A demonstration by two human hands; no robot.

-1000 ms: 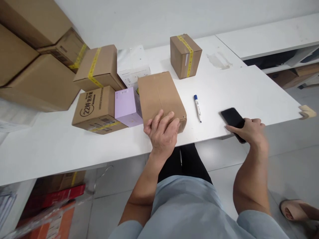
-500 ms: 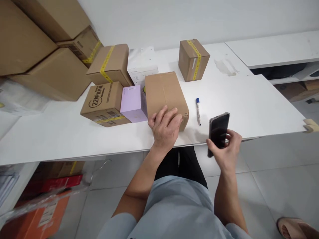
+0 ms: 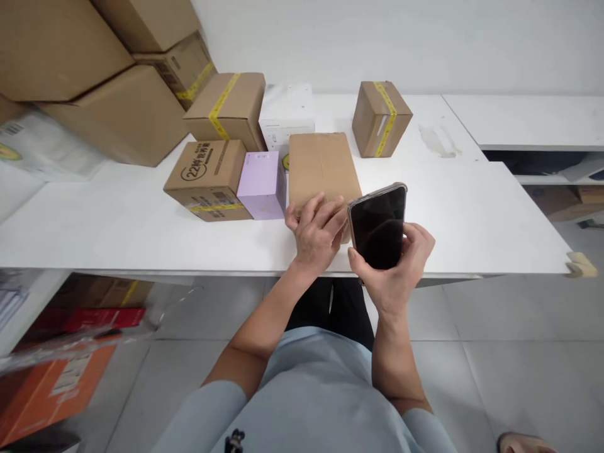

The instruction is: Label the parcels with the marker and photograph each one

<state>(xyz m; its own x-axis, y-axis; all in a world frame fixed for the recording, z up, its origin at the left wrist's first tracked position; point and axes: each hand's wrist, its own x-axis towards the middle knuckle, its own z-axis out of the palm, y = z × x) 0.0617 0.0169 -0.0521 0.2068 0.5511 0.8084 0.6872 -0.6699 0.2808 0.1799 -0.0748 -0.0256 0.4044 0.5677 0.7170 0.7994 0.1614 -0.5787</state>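
My left hand point(image 3: 318, 234) rests on the near edge of a plain brown cardboard box point(image 3: 323, 160), its fingers bent and slightly apart on the top. A smartphone point(image 3: 377, 226) with a dark screen and a clear case is in my right hand point(image 3: 399, 270), thumb on one side and fingers on the other. The phone is tilted just right of the box and covers its near right corner. The blue-capped marker seen on the table earlier is hidden now.
A lilac box point(image 3: 262, 185) and a printed carton point(image 3: 207, 179) stand left of the plain box. Behind are a taped carton point(image 3: 231, 107), a white box point(image 3: 287, 116) and a small taped box point(image 3: 382, 119). Large cartons point(image 3: 117, 116) are stacked on the left of the white table point(image 3: 472, 226).
My right hand has brought the phone left and up, close to the box, with its screen turned more toward me. My left hand stays on the box. The view has shifted slightly.
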